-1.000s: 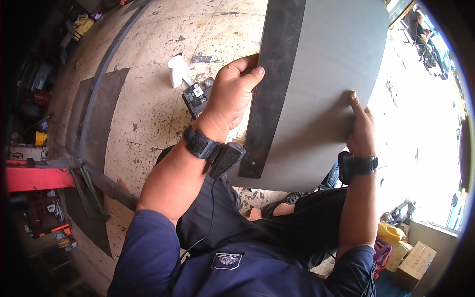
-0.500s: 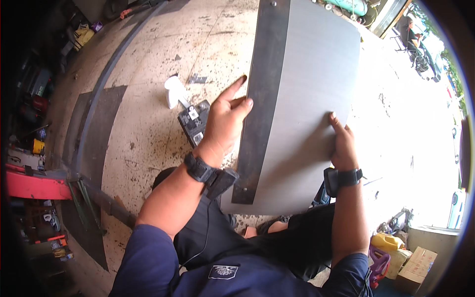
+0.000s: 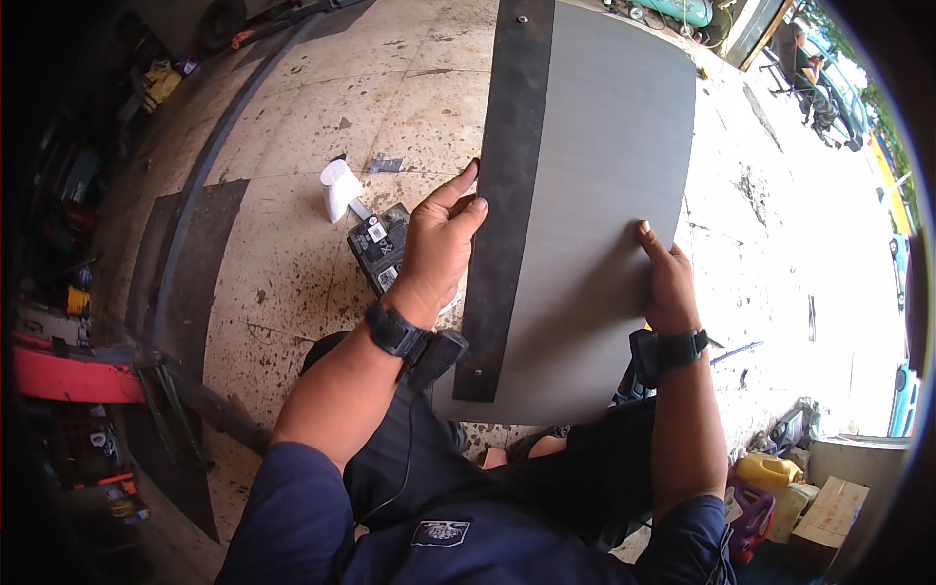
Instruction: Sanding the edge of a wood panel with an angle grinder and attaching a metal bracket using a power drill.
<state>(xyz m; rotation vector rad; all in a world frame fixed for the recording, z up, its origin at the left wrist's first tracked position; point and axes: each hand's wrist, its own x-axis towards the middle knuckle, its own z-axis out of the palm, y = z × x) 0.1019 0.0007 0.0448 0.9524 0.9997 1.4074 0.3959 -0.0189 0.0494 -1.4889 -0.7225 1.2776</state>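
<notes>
A large grey sheet panel (image 3: 609,127) stands tilted before me, with a dark strip (image 3: 517,127) along its left side, fixed with small bolts. My left hand (image 3: 439,244) grips the strip's left edge, thumb near the edge and index finger reaching up along it. My right hand (image 3: 668,283) holds the panel's right edge, thumb on its face; the other fingers are mostly hidden. Beside my left hand, on the tiled floor, lie a black boxy battery-like object (image 3: 375,244) and a white roll-shaped object (image 3: 339,190).
A red metal arm (image 3: 73,375) and dark mats (image 3: 210,263) lie left. Clutter lines the left wall. Yellow jugs (image 3: 765,471) and a cardboard box (image 3: 829,512) sit at the lower right. A person (image 3: 809,63) is by vehicles outside, upper right; a teal tank (image 3: 682,12) is at the back.
Both hands and the panel have moved lower and to the left in the view, mostly in the first half second. The panel's upper end with its bolt has come into sight.
</notes>
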